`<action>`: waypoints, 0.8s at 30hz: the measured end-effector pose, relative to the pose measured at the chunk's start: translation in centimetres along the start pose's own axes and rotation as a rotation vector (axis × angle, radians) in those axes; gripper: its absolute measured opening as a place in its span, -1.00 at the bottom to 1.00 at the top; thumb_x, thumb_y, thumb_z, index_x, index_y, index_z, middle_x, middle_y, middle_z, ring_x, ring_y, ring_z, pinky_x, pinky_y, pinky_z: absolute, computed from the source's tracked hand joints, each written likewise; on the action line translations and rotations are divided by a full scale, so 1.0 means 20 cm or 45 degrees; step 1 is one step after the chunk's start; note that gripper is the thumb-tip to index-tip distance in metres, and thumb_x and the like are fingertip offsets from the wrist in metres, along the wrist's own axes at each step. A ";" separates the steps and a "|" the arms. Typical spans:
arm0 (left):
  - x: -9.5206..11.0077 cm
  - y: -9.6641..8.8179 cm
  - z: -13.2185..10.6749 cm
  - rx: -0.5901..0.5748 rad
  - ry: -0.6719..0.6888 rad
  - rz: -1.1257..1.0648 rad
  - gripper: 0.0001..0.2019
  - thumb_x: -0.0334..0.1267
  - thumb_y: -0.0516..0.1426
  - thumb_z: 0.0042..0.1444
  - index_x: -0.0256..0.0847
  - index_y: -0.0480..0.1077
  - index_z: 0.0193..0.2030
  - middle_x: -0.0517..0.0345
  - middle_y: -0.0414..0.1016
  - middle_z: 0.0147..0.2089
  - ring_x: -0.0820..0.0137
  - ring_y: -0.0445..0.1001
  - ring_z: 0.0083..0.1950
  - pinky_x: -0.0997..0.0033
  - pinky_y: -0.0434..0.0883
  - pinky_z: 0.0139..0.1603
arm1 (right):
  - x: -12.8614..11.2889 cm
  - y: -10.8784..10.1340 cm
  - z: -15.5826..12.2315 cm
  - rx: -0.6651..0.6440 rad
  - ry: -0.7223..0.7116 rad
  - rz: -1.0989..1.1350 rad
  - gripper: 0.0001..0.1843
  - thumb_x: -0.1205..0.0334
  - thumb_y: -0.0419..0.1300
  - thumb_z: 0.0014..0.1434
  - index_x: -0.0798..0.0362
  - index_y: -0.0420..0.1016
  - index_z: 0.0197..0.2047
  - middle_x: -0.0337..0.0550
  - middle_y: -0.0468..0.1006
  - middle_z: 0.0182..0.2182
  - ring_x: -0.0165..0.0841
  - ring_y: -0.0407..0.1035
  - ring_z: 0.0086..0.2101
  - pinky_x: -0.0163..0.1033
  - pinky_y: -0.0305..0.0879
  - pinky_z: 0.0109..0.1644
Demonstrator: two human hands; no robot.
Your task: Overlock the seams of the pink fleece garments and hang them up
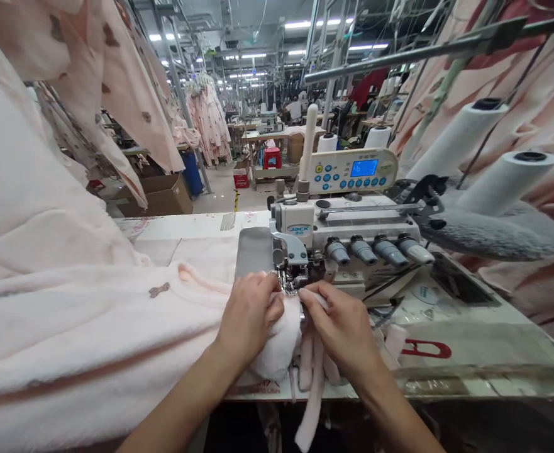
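My left hand [253, 311] is closed on the pale pink fleece garment [130, 321], its fingers curled just left of the presser foot. On the other side, my right hand [340, 318] pinches the fabric edge close to the needle area of the white overlock sewing machine [352, 220]. The garment spreads far to the left across the table, with a small brown bone-shaped print on it. Below my right hand several pale pink fabric strips [310, 402] hang over the table edge. Which layers lie under the presser foot is hidden.
A control panel [356, 171] with a blue display stands behind the machine. Thread cones [507, 179] and a grey fluffy pad are at the right. A red clip-like tool [427, 348] lies on the table [470, 371]. Pink garments [130, 82] hang at the left, above a cardboard box [163, 195].
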State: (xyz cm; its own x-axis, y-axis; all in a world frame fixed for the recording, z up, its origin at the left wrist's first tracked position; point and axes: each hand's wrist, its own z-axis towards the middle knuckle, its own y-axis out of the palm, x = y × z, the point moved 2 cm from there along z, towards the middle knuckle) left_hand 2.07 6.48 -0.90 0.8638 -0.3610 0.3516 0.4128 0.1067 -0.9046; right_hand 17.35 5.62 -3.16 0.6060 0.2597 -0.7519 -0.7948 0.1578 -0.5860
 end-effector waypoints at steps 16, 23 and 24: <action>-0.01 0.00 0.02 -0.011 -0.001 -0.082 -0.91 -0.39 0.00 0.13 -0.19 0.25 -0.39 0.17 0.36 -0.34 0.33 0.32 -0.25 0.33 0.22 -0.22 | 0.01 0.01 -0.01 -0.001 -0.049 -0.032 -0.81 0.21 0.01 0.25 0.01 0.41 -0.31 -0.24 0.54 -0.43 -0.33 0.43 -0.37 -0.33 0.18 -0.33; -0.01 0.00 0.02 0.016 -0.013 -0.069 -0.90 -0.39 0.02 0.14 -0.18 0.24 -0.40 0.18 0.35 -0.35 0.33 0.32 -0.25 0.34 0.22 -0.23 | 0.02 0.05 -0.01 0.110 -0.076 -0.154 -0.92 0.25 0.01 0.26 0.01 0.29 -0.27 -0.26 0.53 -0.45 -0.30 0.45 -0.42 -0.30 0.19 -0.39; -0.01 0.00 0.02 0.022 -0.012 -0.059 -0.90 -0.40 0.02 0.13 -0.18 0.24 -0.40 0.17 0.35 -0.35 0.32 0.32 -0.25 0.34 0.23 -0.23 | 0.02 0.06 -0.01 0.127 -0.091 -0.185 -0.93 0.26 0.01 0.26 0.01 0.29 -0.27 -0.26 0.53 -0.45 -0.29 0.45 -0.43 -0.30 0.19 -0.40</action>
State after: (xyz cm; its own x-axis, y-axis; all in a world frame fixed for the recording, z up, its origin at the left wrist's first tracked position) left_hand 2.11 6.93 -0.86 0.8463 -0.3569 0.3955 0.4573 0.1059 -0.8830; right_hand 16.71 5.70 -4.31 0.7135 0.2936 -0.6362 -0.7006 0.2915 -0.6513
